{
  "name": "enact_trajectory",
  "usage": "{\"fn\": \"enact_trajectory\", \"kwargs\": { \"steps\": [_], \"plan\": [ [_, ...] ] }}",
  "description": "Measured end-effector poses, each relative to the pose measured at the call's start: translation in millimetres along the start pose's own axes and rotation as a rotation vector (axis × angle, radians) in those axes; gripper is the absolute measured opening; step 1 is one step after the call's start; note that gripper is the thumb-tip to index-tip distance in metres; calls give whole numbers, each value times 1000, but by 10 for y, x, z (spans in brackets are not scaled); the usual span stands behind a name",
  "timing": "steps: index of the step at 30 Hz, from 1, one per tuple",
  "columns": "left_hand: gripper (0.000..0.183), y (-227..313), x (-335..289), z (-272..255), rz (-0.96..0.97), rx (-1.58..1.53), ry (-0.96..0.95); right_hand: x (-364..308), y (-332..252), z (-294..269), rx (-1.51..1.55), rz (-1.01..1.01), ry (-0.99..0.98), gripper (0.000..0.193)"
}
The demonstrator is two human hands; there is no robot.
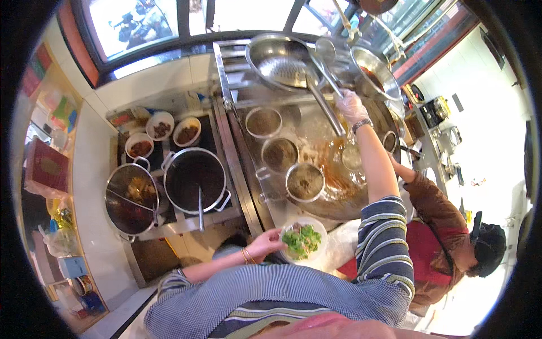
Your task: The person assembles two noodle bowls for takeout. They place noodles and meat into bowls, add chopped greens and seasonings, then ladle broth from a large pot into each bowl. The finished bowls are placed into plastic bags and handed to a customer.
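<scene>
My left hand (266,244) grips the rim of a white bowl (322,240) at the front of the stove. Chopped leafy greens (302,240) fill this bowl. Reaching far forward, my right hand (351,107), in a clear plastic glove, is closed around the handle of a metal ladle (326,51). The ladle's round head lies by the rim of a perforated metal pan (276,59) with a thick handle. Below my right arm, a wide vat of bubbling liquid (339,169) holds several strainer baskets, one being the nearest basket (305,182).
Left of the vat stand a deep dark pot (195,181) and a divided pot (132,198). Several small bowls, among them a white bowl (187,131), sit behind them. A metal basin (375,73) is at the far right. Close on my right works a person in a brown sleeve (435,200).
</scene>
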State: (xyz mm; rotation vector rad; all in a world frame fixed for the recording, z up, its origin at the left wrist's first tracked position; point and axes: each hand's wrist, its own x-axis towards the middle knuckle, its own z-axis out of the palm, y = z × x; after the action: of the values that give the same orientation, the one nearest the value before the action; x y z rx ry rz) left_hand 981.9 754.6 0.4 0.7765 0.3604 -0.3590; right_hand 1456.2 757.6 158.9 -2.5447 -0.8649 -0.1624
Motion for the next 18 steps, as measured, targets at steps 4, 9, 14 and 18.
{"fn": "enact_trajectory", "kwargs": {
  "steps": [4,9,14,18],
  "plan": [
    [69,31,137,25,-37,-100,-61,-690,21,-248,213,93,51,38],
    [77,218,349,140,88,-46,-32,-2278,363,-697,592,349,-207,47],
    [71,274,628,240,94,-109,83,-3428,761,-884,865,692,-170,49],
    [57,184,757,255,134,-93,71,-3878,1070,-543,675,678,-211,53]
  ]
}}
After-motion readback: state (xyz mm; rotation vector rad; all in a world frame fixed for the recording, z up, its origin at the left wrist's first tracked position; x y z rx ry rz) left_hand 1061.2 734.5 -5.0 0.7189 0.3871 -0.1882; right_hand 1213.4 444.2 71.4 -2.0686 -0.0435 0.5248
